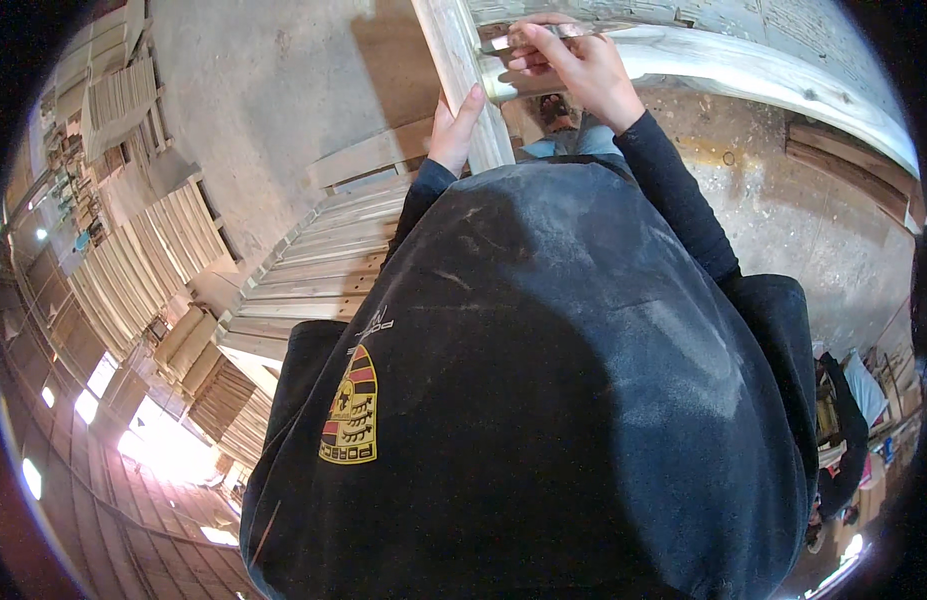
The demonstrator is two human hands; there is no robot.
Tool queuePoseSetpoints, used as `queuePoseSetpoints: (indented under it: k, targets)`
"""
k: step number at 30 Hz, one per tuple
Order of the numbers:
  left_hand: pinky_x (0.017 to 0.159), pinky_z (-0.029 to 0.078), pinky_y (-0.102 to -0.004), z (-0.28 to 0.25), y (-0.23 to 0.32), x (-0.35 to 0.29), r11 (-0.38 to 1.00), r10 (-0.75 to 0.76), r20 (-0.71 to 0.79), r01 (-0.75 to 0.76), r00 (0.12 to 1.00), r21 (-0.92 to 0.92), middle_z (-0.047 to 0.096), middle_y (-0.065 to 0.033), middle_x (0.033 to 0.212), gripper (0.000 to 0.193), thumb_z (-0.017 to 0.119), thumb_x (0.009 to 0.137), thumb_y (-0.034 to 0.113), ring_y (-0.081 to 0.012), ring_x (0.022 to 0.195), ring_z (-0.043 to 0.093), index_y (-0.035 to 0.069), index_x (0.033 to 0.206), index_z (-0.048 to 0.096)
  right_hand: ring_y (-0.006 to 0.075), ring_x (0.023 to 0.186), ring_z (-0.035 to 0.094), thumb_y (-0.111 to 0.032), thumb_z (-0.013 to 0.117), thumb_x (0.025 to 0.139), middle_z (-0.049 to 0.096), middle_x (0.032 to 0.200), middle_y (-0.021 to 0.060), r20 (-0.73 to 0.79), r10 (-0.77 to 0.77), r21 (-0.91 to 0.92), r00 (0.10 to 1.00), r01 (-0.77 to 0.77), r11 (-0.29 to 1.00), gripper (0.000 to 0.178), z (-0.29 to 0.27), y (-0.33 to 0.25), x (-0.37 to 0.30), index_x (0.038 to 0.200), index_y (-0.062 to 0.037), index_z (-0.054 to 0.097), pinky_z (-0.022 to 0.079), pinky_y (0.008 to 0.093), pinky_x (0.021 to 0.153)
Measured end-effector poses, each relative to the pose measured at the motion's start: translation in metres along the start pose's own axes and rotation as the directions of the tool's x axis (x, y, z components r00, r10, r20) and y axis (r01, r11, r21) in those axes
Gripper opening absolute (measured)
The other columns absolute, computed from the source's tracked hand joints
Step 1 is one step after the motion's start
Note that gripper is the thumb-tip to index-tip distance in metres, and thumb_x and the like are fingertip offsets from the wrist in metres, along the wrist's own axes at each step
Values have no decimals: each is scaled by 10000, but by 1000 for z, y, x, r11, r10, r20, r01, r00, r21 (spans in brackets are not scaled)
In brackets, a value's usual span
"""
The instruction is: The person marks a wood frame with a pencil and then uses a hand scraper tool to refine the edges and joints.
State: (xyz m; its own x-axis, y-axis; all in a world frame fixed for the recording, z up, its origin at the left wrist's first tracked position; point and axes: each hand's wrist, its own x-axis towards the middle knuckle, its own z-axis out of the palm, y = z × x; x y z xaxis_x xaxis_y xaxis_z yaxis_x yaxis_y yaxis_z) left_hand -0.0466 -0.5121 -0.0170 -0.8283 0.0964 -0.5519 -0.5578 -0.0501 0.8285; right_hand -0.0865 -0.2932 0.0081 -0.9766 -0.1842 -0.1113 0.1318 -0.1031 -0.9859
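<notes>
My left hand (455, 132) is wrapped round the edge of a pale wooden post (463, 75), thumb on its near face. A wide wooden board (723, 62) meets this post and runs off to the right. Above the joint my right hand (583, 72) pinches a small flat tool (545, 38), partly covered by my fingers; its exact kind is unclear. The tool's pale end lies close to the post. A yellowish patch (498, 90) shows where board and post meet.
A slatted wooden piece (323, 255) lies to the left, with stacked boards (148, 260) beyond it. Timber (848, 165) rests on the concrete floor (753, 200) at the right. My foot (555, 108) is below the board. Another person's dark sleeve (845, 435) shows at the lower right.
</notes>
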Motion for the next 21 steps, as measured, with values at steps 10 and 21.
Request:
queuePoseSetpoints:
  k: [10,21]
  targets:
    - [990,372,-306,1,2,0,998,33,-11,-32,999,53,515,-95,1251,632,616,920,374,-169,1134,482,4,1367,368,157,857,685,-265,495,997,682,975,93,55,126,100,990,-131,986,333,4,-3,1,1187,-13,602,575,278,759]
    - [949,407,-321,0,8,-5,999,24,-4,-24,1000,31,516,-92,1241,655,623,905,418,-168,1105,499,13,1358,379,128,828,691,-249,520,987,713,926,75,-9,32,54,999,-31,998,298,6,-15,-15,1123,-10,635,557,253,757]
